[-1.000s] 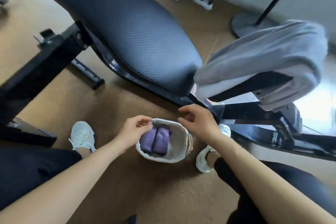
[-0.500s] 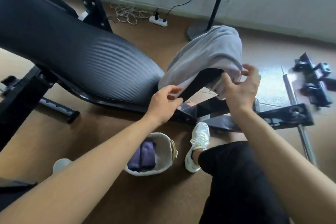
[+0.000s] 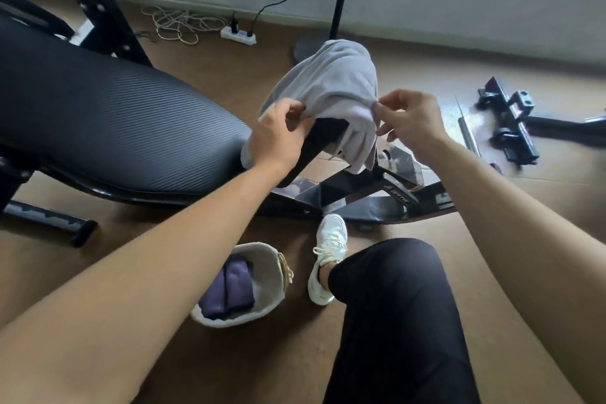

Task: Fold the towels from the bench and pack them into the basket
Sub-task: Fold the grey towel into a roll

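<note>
**Head view: taking the grey towel off the bench**

At the left lies the long black bench pad (image 3: 114, 128). Lower, on the floor, the small white basket (image 3: 255, 245) already holds one folded purple towel (image 3: 229, 289), with some room beside it. The left hand (image 3: 278, 138) grasps the left edge of the grey towel (image 3: 331, 85) with curled fingers. This towel is draped over the raised black seat pad (image 3: 314, 144), well apart from the basket. The right hand (image 3: 410, 121) pinches the right edge between thumb and forefinger.

I think both hands should lift together, up and toward the person, so the cloth does not catch on the pad's corner. Keeping the two gripped points level and apart should let the towel open flat for the first fold.
</note>
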### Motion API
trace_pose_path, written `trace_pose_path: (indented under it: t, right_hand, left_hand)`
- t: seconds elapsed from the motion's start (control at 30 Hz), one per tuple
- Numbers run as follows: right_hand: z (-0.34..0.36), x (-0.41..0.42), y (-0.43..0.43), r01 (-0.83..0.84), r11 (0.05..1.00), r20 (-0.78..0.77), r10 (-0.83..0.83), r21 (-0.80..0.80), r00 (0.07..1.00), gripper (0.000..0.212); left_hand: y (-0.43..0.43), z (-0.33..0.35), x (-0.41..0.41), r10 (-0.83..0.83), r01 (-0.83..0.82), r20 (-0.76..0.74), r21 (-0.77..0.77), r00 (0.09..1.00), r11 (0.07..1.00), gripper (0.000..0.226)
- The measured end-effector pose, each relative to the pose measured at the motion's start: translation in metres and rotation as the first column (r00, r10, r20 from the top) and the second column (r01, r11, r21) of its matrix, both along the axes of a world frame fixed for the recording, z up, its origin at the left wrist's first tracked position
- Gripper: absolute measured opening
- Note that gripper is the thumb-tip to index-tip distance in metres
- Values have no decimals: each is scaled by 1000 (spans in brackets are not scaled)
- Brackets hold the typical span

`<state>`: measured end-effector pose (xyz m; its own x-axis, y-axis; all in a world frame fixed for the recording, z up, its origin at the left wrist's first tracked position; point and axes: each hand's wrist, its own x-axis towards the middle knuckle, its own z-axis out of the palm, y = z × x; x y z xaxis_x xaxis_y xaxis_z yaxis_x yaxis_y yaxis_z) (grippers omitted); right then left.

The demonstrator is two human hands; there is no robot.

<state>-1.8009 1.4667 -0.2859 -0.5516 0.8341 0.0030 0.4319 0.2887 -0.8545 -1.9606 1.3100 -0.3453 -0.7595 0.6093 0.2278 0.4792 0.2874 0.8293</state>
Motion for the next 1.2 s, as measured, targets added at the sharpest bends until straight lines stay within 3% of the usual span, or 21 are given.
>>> trace_pose_path:
  t: [0.13,0.27,0.47,0.7,1.0,1.2]
  right_hand:
    - [21,-5,11,52,997,-30,-50,49,998,8]
    - [47,-29,23,46,969,-32,-40,242,999,4]
    - [82,-72,3,-170,900,-29,198,403,980,4]
    - [87,-105,-59,-424,850,-84,469,311,879,9]
    - [36,-109,-139,-678,691,61,687,251,724,8]
    - [-8,-85,-184,-752,647,145,738,130,660,15]
  left_hand:
    - [-4,6,-10,-31,29,-47,-33,998,999,14]
    - [-11,17,-21,-44,44,16,34,999,998,13]
    - [-23,37,-51,69,-96,169,161,983,982,13]
    - [-88,61,-85,10,-105,312,289,950,952,13]
    - [-219,59,-66,46,-68,183,112,982,991,18]
    - [-294,27,-44,115,-137,251,74,961,988,23]
